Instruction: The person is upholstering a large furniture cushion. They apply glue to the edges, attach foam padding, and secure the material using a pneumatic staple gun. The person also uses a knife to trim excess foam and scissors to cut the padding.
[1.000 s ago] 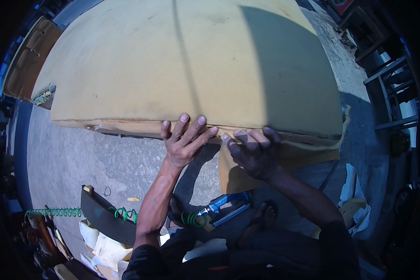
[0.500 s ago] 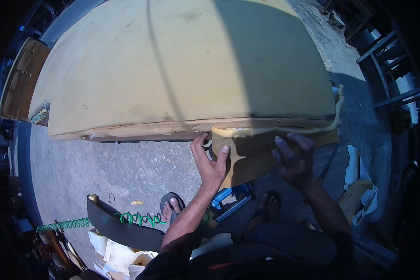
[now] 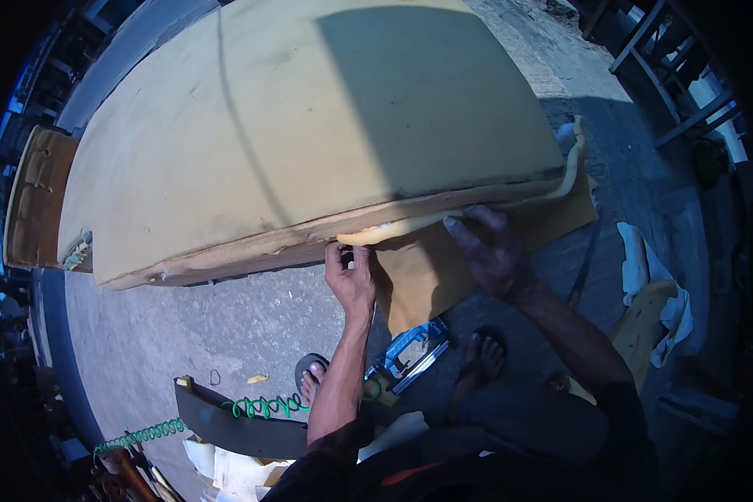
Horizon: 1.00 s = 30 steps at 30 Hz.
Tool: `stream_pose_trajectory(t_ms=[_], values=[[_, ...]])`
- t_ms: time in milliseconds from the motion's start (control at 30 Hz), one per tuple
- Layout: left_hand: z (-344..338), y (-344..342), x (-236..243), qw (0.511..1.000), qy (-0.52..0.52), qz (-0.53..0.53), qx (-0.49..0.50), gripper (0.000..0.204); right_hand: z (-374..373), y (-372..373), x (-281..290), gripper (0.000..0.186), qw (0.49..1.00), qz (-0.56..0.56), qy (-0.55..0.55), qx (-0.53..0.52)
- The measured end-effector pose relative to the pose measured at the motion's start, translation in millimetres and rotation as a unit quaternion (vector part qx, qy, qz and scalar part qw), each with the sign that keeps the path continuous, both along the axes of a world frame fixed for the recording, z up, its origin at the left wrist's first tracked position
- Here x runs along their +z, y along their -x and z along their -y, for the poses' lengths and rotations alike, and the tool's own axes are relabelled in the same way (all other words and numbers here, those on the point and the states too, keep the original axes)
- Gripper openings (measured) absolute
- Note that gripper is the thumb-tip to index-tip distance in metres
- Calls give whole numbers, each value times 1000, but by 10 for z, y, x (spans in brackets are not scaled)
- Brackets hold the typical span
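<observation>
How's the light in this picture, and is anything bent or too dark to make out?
In the head view, sun lights the slab's left part, while a hard-edged shadow covers much of its right; the left hand is lit, the right hand shaded; in that same view, edges bow and the rim fades to black, hiding detail.

Harsh sunlight — hard-edged shadows (image 3: 435,100)

No text, label, number or sign can be read. 1 small mark (image 3: 146,229) on the foam (image 3: 192,176), near its left end, is too tiny to tell as writing; any lettering on the blue tool (image 3: 406,340) is too small.
</observation>
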<state>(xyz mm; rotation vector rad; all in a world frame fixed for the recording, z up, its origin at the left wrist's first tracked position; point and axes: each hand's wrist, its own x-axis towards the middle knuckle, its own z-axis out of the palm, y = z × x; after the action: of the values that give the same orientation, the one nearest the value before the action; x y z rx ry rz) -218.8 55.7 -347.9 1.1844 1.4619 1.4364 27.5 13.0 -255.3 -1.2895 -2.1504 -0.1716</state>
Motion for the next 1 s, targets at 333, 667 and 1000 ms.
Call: stream_pose_trajectory(t_ms=[333, 667, 1000], values=[[239, -137, 2, 999, 8, -1, 35, 46, 398, 178, -95, 53, 998, -19, 50, 19], [81, -37, -286, 989, 122, 79, -4, 31, 696, 292, -311, 52, 950, -49, 306, 39], [43, 28, -135, 992, 119, -38, -6, 37, 1237, -300, -609, 59, 873, -146, 428, -182]])
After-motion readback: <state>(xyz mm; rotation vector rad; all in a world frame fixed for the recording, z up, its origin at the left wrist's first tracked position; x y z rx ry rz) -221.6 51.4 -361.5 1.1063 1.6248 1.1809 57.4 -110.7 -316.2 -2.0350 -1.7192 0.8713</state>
